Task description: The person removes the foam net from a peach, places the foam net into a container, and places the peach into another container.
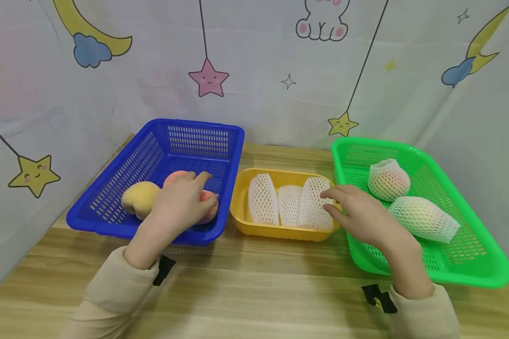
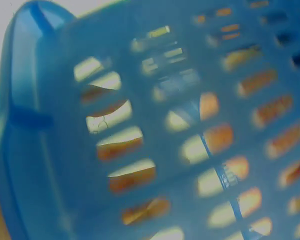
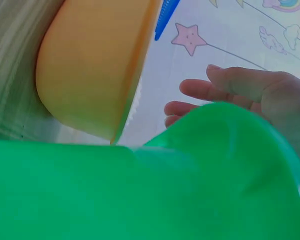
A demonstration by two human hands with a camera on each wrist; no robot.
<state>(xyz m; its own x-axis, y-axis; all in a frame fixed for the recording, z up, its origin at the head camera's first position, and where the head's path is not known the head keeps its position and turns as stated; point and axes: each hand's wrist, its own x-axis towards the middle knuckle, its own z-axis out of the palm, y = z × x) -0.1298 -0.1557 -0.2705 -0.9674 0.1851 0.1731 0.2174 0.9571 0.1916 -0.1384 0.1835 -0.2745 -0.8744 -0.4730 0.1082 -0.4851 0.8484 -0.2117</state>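
Note:
My left hand hovers over or touches the peaches in the blue basket, its thumb and index finger spread apart. A yellow peach lies left of it, a red one shows behind it, and a pinkish-red one is partly under the thumb. In the head view my right hand reaches over the right rim of the yellow basket, beside the rightmost white foam net. In the right wrist view that hand has loosely extended fingers with nothing between them. The left wrist view shows only basket wall.
Two other foam nets lie in the yellow basket. On the right, the green basket holds two net-wrapped fruits, one round and one long-sleeved. A patterned curtain stands behind the wooden table.

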